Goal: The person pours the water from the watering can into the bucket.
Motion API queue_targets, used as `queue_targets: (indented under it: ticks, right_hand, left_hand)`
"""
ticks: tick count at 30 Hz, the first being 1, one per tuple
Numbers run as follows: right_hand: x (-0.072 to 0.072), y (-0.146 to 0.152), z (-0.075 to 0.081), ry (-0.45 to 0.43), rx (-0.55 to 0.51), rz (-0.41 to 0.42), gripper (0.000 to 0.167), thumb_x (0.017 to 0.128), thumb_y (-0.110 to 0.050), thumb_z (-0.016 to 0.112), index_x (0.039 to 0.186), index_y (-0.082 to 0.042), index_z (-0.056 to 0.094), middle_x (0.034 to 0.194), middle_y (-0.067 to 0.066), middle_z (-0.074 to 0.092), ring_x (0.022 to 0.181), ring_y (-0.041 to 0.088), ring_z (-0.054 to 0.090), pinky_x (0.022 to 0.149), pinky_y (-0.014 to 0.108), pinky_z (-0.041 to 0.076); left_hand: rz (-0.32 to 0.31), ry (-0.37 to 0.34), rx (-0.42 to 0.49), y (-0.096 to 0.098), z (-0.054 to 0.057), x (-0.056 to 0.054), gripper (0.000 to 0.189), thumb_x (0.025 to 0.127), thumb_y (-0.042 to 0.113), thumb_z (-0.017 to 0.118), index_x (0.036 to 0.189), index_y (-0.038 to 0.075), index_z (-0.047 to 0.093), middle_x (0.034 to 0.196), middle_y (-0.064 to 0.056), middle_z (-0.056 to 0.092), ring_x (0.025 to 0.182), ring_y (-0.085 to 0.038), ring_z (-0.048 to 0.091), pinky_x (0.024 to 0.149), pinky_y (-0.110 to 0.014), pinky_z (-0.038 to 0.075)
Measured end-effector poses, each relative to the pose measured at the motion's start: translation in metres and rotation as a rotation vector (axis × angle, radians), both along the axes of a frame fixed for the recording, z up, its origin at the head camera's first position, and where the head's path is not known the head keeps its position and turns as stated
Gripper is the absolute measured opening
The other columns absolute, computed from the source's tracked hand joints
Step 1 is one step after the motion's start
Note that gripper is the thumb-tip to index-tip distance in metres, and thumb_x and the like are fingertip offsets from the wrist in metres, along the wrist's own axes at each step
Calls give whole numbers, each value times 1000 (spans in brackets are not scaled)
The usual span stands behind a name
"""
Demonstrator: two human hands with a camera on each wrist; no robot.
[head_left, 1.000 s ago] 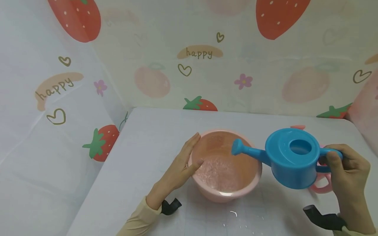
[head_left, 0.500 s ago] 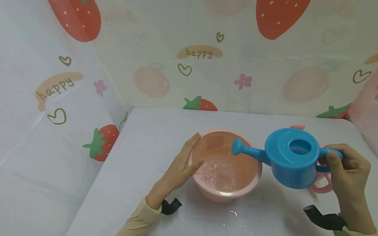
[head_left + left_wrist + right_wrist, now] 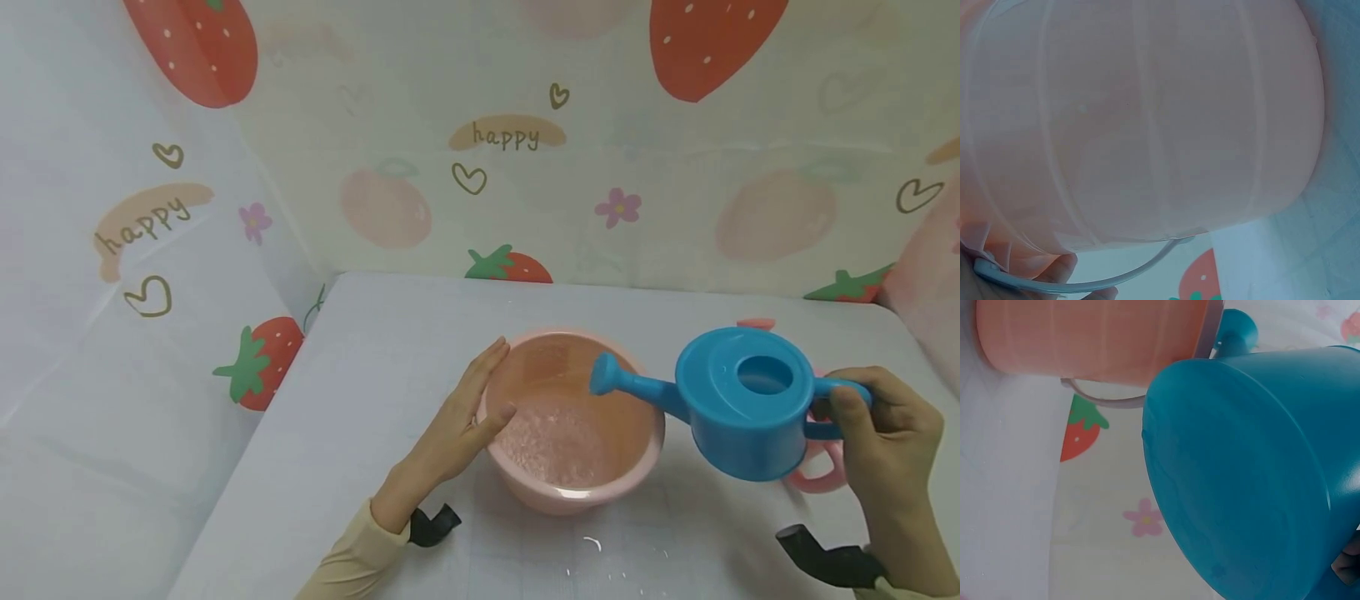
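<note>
In the head view, a pink bucket point(image 3: 558, 498) stands upright on the white table, with rippled clear water point(image 3: 558, 442) at its bottom. My left hand point(image 3: 453, 421) holds its left rim, the thumb over the opening and the fingers along the outside. A grey bail handle point(image 3: 1116, 280) curves past the fingertips in the left wrist view. My right hand point(image 3: 888, 425) grips the handle of a blue watering can point(image 3: 746, 433), held up right of the bucket. The can's spout reaches over the bucket's right rim. No stream from the spout can be made out.
A pink object with a loop handle point(image 3: 821, 479) stands behind the watering can, mostly hidden. Water drops point(image 3: 592, 543) lie on the table point(image 3: 405, 333) in front of the bucket. A fruit-printed sheet point(image 3: 517, 208) rises behind the table.
The water's ripples in the bucket have shifted. My right hand and the watering can have moved very slightly to the right. My left hand has stayed on the rim.
</note>
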State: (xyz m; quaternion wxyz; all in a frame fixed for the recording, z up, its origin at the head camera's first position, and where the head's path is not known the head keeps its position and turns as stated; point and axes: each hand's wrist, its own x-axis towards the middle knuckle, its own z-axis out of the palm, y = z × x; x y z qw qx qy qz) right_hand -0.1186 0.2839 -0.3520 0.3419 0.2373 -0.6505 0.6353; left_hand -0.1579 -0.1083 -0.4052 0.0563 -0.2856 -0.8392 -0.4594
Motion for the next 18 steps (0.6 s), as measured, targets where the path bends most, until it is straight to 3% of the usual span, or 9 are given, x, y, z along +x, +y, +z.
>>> queue_targets:
  ticks: [5, 18]
  right_hand:
    - [0, 0, 3, 0, 55, -39, 15, 88, 5, 56, 85, 19, 59, 78, 5, 68, 66, 6, 67, 63, 13, 51]
    - [-3, -2, 7, 16, 2, 25, 12, 87, 10, 54, 85, 20, 60, 80, 6, 69, 67, 7, 68, 64, 14, 51]
  left_hand:
    - [-12, 0, 8, 0, 1, 0, 65, 95, 46, 43, 149, 26, 14, 154, 8, 14, 141, -13, 14, 111, -47, 23]
    - [20, 16, -35, 0, 4, 4, 66, 95, 48, 42, 149, 25, 14, 155, 6, 14, 141, -13, 15, 110, -46, 24]
